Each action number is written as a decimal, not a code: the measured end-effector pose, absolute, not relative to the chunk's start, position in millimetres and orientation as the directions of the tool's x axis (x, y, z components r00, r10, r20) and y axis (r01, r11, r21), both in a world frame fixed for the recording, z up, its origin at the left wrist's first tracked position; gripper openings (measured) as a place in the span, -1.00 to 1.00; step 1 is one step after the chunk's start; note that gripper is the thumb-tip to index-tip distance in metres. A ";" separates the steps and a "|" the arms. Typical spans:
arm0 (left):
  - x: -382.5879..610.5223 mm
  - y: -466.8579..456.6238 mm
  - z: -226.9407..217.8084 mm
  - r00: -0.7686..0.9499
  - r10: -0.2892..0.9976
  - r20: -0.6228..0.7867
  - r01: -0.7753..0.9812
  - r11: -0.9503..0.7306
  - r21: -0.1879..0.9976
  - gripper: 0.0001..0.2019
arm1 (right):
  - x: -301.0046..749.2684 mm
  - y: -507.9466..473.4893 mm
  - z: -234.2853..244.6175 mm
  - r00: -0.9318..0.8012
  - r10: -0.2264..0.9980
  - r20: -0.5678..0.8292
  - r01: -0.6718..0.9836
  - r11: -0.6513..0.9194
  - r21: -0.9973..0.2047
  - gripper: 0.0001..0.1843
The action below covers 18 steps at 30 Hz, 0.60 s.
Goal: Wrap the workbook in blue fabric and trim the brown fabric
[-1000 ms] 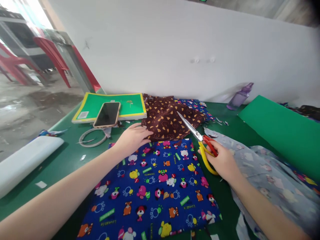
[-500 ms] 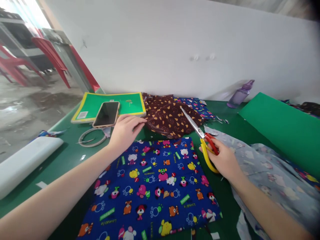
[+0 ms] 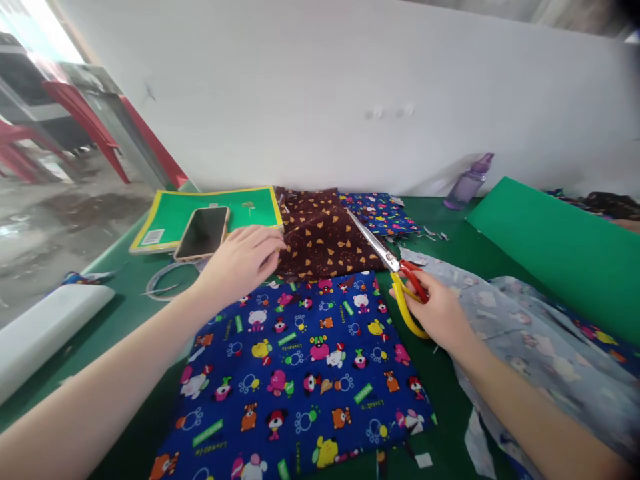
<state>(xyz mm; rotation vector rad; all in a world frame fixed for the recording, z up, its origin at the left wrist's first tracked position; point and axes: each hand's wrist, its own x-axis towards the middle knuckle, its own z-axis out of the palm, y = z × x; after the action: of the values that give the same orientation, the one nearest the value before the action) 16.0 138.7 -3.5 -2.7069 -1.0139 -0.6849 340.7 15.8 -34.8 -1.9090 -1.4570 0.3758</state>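
My left hand (image 3: 247,261) is closed in a pinch at the left edge of a dark brown fabric (image 3: 325,243) with small tan print. In my right hand (image 3: 437,310) are scissors (image 3: 407,300) with one red and one yellow handle loop. Their blades look closed and point up and left, over the brown fabric's right side. Nearer to me, a blue fabric piece (image 3: 300,380) with cartoon animals lies flat between my arms. Pale grey printed fabric (image 3: 530,353) lies bunched under and beside my right forearm.
At the back left, a phone (image 3: 204,233) rests on a green book (image 3: 250,208), near a ring-shaped coil (image 3: 170,283). A white oblong object (image 3: 55,330) lies at left. A purple bottle (image 3: 465,187) and a green board (image 3: 560,253) stand right. More blue fabric (image 3: 377,212) lies behind.
The brown fabric's left side has been drawn out flatter and toward me, meeting the blue piece's far edge. My left hand has shifted slightly; the scissors stay in my right hand. The view has turned slightly.
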 end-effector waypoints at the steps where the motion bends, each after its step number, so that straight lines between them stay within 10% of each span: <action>1: 21.8 134.8 -4.4 0.697 0.560 0.448 0.617 -0.787 0.025 -0.79 | 340.5 15.7 -34.5 0.325 0.929 0.177 0.728 -0.126 -0.673 -0.56; 9: 43.0 119.0 -28.8 0.863 0.431 0.264 0.410 -0.902 0.131 -0.76 | 335.6 11.6 -27.4 0.362 0.916 0.171 0.729 -0.163 -0.665 -0.51; 18: 39.9 122.7 -28.2 0.639 0.606 0.474 0.501 -0.795 0.340 -0.78 | 334.8 7.4 -26.2 0.291 0.929 0.228 0.736 -0.065 -0.673 -0.52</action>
<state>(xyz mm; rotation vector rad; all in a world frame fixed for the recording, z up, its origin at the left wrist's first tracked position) 39.9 122.7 -28.2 -3.0024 -1.0238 -0.9775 334.8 7.4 -26.2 -1.8487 -1.4952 0.3441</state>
